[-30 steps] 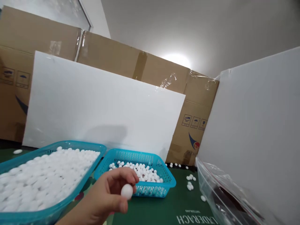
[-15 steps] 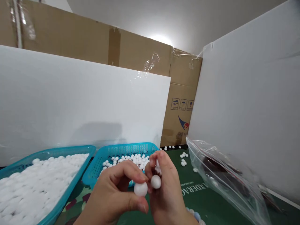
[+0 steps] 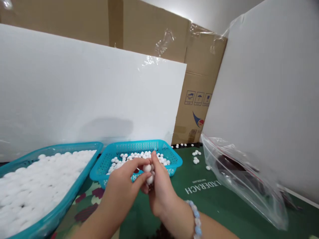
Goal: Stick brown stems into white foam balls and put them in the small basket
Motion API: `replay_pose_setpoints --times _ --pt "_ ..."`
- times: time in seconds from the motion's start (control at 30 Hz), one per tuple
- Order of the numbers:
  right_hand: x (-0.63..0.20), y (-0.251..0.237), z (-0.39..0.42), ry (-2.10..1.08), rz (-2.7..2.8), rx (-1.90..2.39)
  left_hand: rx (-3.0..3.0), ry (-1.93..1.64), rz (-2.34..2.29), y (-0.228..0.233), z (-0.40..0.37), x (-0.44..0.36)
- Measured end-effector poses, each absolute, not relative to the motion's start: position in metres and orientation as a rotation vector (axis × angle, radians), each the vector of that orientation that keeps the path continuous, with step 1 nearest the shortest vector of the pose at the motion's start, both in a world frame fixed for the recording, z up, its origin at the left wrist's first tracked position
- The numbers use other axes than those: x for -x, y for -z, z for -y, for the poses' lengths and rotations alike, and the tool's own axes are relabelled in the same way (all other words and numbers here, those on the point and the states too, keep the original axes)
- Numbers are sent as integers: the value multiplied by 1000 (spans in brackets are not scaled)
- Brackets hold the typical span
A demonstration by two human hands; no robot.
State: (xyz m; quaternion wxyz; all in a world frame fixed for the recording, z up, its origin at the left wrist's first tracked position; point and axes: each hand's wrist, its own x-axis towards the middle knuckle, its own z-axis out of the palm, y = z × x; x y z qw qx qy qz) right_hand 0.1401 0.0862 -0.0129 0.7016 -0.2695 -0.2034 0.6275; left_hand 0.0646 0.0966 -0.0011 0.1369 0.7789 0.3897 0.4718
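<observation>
My left hand (image 3: 124, 181) pinches a small white ball (image 3: 147, 168) between thumb and index finger. Facing it, my right hand (image 3: 160, 187) is cupped around more white balls (image 3: 150, 179), its fingers mostly hidden behind the palm and thumb. The pinched ball is right up against those in the right hand; whether they are joined I cannot tell. Just behind both hands stands a blue-green perforated basket (image 3: 174, 157) with a loose layer of white balls (image 3: 138, 155).
To the left, a larger blue-green basket (image 3: 82, 189) is heaped with white balls. Several loose balls (image 3: 196, 160) lie on the green lettered surface (image 3: 199, 202). At right rests a clear zip bag (image 3: 239, 179) with dark contents. White boards (image 3: 87, 89) and cardboard (image 3: 154, 33) wall the back.
My left hand has brought its ball up against those in my right hand. Both hands sit higher in view, and the bracelet on my right wrist now shows more fully. The view has shifted slightly.
</observation>
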Motion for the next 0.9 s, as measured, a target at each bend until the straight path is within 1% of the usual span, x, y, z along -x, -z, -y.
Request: replay_pose_setpoints --times 0.17,0.33,0.57,0.77,0.9 --pt "-144 20 -97 -1522 422 665 -2505 -1284 -1102 11 -107 -70" --pt "-143 23 -97 -1573 363 680 -2563 -1222 -1088 14 -103 -73" --pt "-142 29 -98 -1517 324 721 -2278 -1250 -1156 24 -103 -77" --pt "-146 37 -101 -1463 324 788 -2330 -1288 -1129 39 -101 -81" --pt "-148 35 -102 -1357 444 729 -2408 -1333 -1014 43 -102 -81"
